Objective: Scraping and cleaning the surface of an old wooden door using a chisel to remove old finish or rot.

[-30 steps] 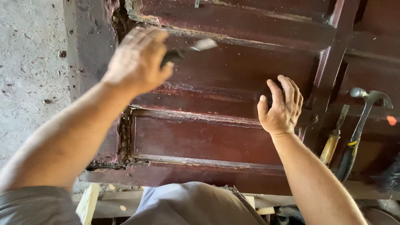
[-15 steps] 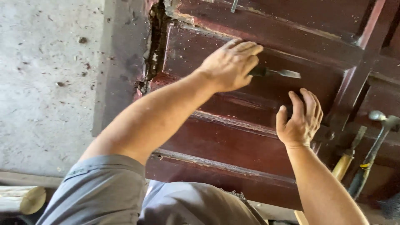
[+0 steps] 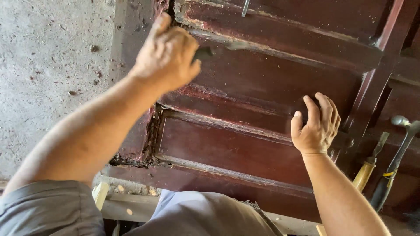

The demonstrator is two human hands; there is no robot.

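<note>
On the dark red door panel (image 3: 262, 83), left hand (image 3: 168, 54) clenched around a scraper (image 3: 223, 47), right hand (image 3: 317, 126) flat, fingers released.

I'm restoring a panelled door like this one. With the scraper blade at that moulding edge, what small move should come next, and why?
Probably draw the scraper along the moulding: the left hand grips it at flaking paint, while the right hand braces the door panel.

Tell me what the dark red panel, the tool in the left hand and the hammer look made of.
Door panel: wood with worn dark red varnish, pale bare streaks along the mouldings. Tool in the left hand: grey blade, probably metal; the handle is hidden in the fist. Hammer: shiny metal head, dark handle, perhaps rubber-gripped.
</note>
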